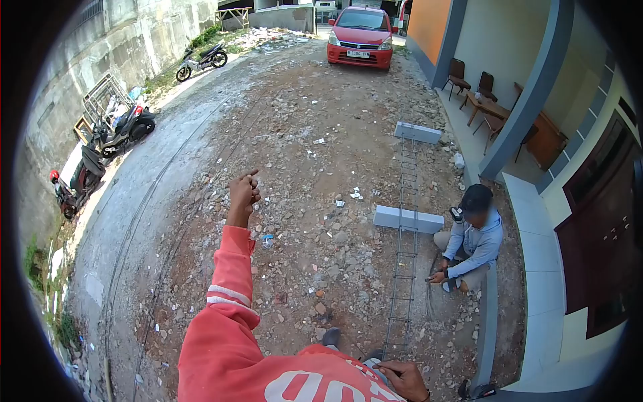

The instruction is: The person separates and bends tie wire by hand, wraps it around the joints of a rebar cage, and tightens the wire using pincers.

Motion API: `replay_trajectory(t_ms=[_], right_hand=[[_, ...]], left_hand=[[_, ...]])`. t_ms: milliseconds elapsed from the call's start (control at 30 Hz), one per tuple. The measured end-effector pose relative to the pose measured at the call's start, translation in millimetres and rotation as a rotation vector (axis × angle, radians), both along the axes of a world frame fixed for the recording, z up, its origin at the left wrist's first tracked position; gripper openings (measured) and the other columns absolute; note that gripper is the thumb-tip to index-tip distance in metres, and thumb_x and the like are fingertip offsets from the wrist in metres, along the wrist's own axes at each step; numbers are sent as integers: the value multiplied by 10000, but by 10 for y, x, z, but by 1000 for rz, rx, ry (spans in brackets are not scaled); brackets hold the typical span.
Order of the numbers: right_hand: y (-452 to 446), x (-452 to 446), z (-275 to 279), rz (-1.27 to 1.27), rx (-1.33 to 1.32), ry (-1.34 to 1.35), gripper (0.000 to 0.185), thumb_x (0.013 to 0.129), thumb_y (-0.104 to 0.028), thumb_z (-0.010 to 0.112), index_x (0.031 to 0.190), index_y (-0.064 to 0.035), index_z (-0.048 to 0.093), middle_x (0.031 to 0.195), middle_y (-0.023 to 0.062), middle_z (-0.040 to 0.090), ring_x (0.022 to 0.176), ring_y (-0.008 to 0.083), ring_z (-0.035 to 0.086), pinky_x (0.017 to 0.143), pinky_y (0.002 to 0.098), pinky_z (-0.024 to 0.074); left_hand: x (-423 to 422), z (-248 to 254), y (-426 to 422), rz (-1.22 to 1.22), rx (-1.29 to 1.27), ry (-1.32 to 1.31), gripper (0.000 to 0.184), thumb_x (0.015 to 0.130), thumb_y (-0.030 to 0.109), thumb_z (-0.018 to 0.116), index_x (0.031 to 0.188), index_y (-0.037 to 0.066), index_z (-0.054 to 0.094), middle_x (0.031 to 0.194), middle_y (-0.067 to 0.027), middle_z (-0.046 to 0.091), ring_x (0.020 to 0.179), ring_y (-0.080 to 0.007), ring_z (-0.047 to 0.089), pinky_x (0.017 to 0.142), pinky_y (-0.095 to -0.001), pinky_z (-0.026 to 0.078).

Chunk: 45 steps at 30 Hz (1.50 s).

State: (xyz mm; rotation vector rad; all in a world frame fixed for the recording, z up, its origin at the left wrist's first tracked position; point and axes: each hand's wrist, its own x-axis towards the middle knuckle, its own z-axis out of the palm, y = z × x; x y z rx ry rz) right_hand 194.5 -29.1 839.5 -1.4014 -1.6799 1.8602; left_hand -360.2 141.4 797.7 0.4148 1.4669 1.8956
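Nearest, the red sweatshirt [221, 335] fills the space left of the steel-bar frame's near end, its sleeve raising the left hand [244, 192], one finger out and the others folded, well left of the frame [398, 254], while the right hand [405, 380] is curled just short of that end, its grip impossible to tell. The frame crosses one pale block [429, 223] and reaches another beyond. A crouching person [472, 244] narrows the strip between its right side and the kerb [487, 321]; stony ground [301, 201] gives wider room leftward.
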Motion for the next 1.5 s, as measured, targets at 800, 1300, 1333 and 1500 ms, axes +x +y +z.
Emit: replay_trajectory(t_ms=[800, 1300, 1333, 1500], right_hand=[[248, -137, -764, -125, -118, 65, 227, 943, -170, 624, 1043, 9, 721, 599, -81, 439, 531, 25, 346, 475, 227, 250], [225, 34, -1119, -342, -540, 441, 209, 980, -150, 572, 975, 46, 643, 594, -59, 391, 491, 35, 309, 446, 214, 243], [218, 31, -1096, -406, -444, 458, 206, 976, -157, 580, 953, 38, 642, 596, -52, 405, 493, 37, 316, 447, 217, 248], [235, 224, -641, -193, -47, 312, 219, 927, -156, 636, 967, 46, 711, 668, 28, 592, 526, 73, 469, 492, 232, 360]], left_hand=[[1623, -528, -209, -240, 50, -298, 205, 1013, 205, 508, 1152, 109, 625, 938, -3, 646, 820, -126, 638, 771, -313, 518], [1117, -280, -216, -288, 482, -330, 239, 999, 154, 543, 1165, -10, 596, 1022, -92, 678, 875, -161, 639, 799, -322, 533], [1034, -270, -197, -268, 476, -342, 270, 989, 145, 565, 1197, -25, 588, 965, -70, 671, 753, -106, 582, 706, -267, 505], [553, -309, -122, -146, 472, -447, 275, 983, 125, 572, 1193, -52, 577, 899, -44, 641, 640, -70, 482, 663, -220, 476]])
